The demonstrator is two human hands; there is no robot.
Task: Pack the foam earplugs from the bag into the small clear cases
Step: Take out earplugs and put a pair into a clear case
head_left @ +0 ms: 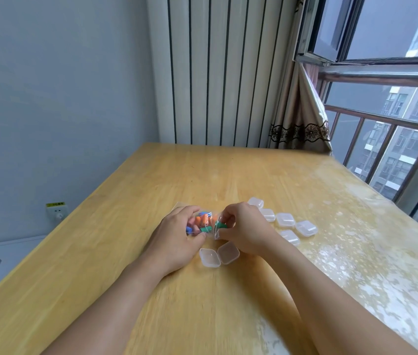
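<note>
A clear plastic bag [206, 219] holding orange, blue and green foam earplugs sits on the wooden table [151, 180] between my hands. My left hand [177, 237] grips the bag's left side with curled fingers. My right hand [243, 228] pinches the bag's right edge beside a green earplug [222, 224]. One small clear case [218, 253] lies open just in front of my hands, lid spread flat and nothing visible inside. Several closed clear cases [284, 219] lie in a loose row to the right.
The table's right part is covered by a worn, cloudy film [356, 252]. A window with metal railing [382, 119] runs along the right, a curtain [300, 119] and radiator [215, 73] stand behind the table, and a wall socket [58, 212] is low on the left wall.
</note>
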